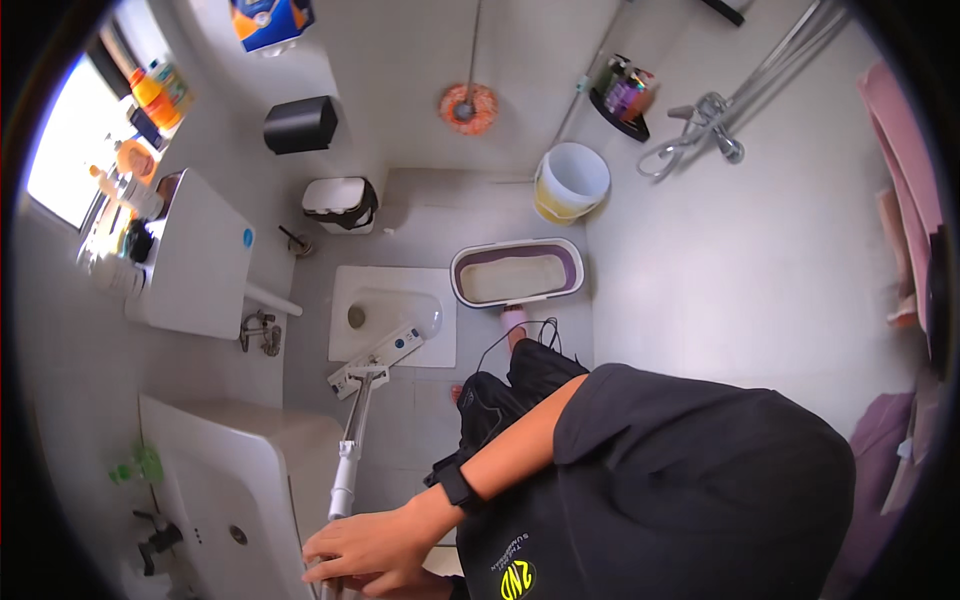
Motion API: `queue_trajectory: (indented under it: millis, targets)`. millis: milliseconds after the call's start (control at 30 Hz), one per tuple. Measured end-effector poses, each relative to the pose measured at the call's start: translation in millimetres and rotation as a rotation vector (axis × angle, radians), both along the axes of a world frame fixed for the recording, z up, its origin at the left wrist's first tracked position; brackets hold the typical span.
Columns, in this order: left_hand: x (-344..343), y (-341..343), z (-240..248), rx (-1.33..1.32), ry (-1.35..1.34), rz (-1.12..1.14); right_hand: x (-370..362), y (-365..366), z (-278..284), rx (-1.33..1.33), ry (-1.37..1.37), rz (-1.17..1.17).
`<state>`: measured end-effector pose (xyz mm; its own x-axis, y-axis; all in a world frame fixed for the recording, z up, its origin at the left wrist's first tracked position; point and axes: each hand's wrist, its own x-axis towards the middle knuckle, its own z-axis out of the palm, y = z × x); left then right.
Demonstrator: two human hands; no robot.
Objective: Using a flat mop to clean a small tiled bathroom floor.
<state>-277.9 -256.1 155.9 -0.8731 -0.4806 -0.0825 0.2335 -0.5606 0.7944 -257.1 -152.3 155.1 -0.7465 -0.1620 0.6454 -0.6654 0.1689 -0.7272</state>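
I hold a flat mop (345, 475) by the top of its white and silver pole, beside the washbasin. My right hand (372, 545), with a black watch on its wrist, is closed over the pole's end. Just beneath it, my left hand (400, 584) is partly hidden and appears wrapped round the same pole. The pole slants away to a long white mop head (376, 362), which lies tilted across the near edge of the squat toilet (385, 300).
A grey-purple oblong mop bucket (517, 300) stands by my foot. Beyond are a white and yellow bucket (570, 183) and a lidded bin (342, 205). The washbasin (225, 470) is at left, below the cistern (200, 260). A thin dark cord (486, 352) loops near my legs.
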Motion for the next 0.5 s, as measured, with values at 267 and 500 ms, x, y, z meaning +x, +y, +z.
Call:
queue_trajectory:
  millis: [267, 500]
  targets:
    - [0.4, 12.6, 6.4, -0.256, 0.625, -0.856, 23.1, 74.8, -52.7, 0.068, -0.268, -0.367]
    - [-28.6, 35.4, 19.6, -0.155, 0.71, -1.875, 146.4, 203.8, -133.2, 0.084, -0.857, -1.052]
